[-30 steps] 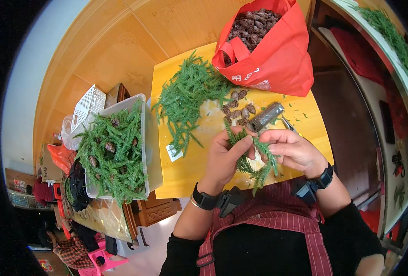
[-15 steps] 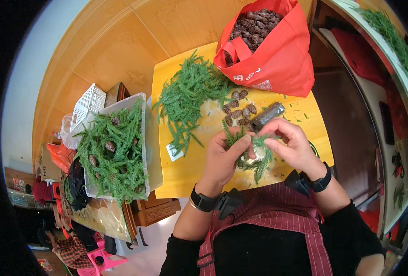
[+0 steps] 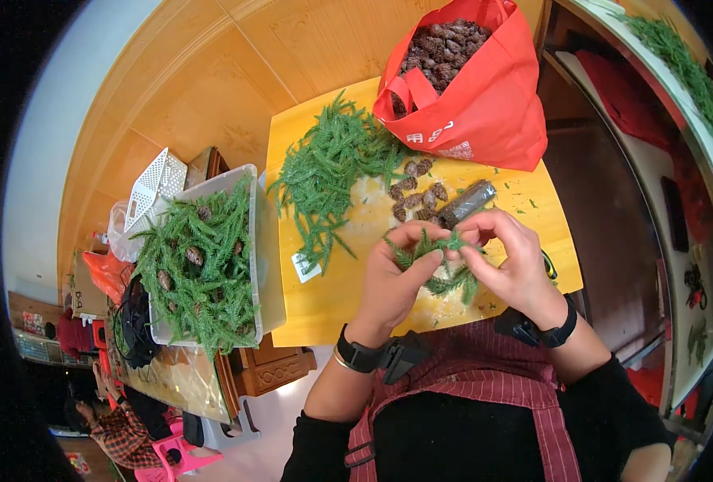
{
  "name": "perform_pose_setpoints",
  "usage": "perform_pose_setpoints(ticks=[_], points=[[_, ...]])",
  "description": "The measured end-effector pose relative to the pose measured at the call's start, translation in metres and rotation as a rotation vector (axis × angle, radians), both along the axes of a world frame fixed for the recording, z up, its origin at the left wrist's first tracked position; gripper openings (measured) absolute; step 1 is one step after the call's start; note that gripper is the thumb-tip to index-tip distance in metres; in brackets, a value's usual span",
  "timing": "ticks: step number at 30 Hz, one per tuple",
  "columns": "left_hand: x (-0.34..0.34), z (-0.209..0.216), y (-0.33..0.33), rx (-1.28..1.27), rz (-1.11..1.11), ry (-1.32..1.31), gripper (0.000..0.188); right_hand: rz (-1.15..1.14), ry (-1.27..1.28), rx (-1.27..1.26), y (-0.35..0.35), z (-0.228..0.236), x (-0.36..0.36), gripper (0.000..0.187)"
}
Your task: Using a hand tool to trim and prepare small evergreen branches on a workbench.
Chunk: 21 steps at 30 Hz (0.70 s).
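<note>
Over the front of the yellow table, my left hand pinches a green artificial pine sprig between thumb and fingers. My right hand grips the same sprig's upper part with thumb and forefinger, close to the left fingertips. Its stems are partly hidden behind my fingers. Just beyond my hands lie several loose pine cones and a dark roll in clear plastic. A large heap of green sprigs spreads over the table's far left.
A red bag full of pine cones stands at the back right. Left of the table, a clear plastic bin holds sprigs with cones. A white card lies near the left edge. A person sits at far lower left.
My right fingers have moved slightly left, closer to my left fingertips on the sprig. The sprig has turned a little, and its lower tips sit higher.
</note>
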<state>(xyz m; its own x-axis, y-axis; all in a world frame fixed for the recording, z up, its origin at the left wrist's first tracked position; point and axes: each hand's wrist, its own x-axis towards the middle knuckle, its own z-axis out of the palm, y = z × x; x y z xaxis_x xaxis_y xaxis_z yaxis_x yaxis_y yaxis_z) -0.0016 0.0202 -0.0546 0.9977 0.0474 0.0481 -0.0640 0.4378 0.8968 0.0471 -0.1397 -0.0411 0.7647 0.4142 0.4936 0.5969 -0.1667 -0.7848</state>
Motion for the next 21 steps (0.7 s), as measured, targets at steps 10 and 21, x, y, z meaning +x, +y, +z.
perform_pose_setpoints(ticks=[10, 21], points=[[-0.005, -0.002, -0.001, -0.166, -0.147, 0.104, 0.024, 0.012, -0.005, 0.003, -0.005, 0.004, 0.002, 0.013], [-0.005, -0.014, -0.003, -0.143, -0.002, 0.047, 0.010, 0.103, 0.004, -0.074, -0.012, 0.005, 0.006, 0.011]])
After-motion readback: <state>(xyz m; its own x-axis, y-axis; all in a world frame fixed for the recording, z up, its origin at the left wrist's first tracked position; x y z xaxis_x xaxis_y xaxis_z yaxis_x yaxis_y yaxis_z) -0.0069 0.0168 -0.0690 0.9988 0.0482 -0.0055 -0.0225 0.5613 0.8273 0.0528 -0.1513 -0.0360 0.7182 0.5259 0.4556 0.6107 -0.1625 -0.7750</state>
